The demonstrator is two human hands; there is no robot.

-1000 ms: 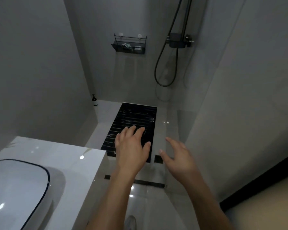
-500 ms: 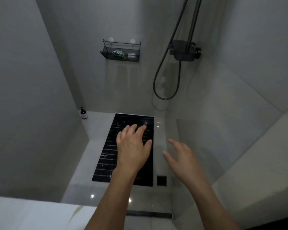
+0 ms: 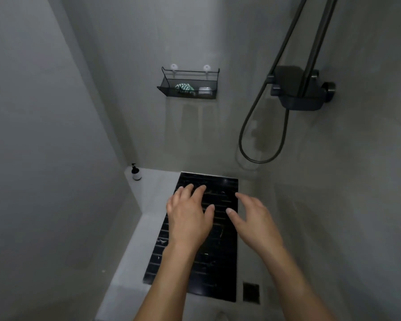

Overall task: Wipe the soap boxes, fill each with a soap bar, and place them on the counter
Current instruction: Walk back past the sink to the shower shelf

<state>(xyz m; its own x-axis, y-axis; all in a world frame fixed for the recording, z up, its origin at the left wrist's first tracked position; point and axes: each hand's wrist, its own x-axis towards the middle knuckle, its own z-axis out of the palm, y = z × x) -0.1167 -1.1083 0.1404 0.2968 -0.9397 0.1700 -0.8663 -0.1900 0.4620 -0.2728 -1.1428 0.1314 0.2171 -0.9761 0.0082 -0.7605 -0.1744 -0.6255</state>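
Note:
A black wire basket [image 3: 164, 89] hangs on the far shower wall. Inside it lie a green-and-white striped cloth [image 3: 184, 88] and a pale soap box [image 3: 205, 90]. My left hand [image 3: 188, 218] and my right hand [image 3: 255, 218] are stretched out in front of me, well below the basket, over the black slatted floor mat [image 3: 220, 269]. Both hands have relaxed, spread fingers and hold nothing. No soap bar is visible.
A dark shower mixer [image 3: 299, 89] with riser pipes and a looping hose [image 3: 248, 144] is fixed to the right wall. A small pump bottle [image 3: 136, 173] stands on the low ledge in the left corner. A square floor drain [image 3: 251, 292] lies beside the mat.
The view has moved forward into the shower; the counter and basin have left the frame. The basket now looks larger and closer. Both hands stay open and extended.

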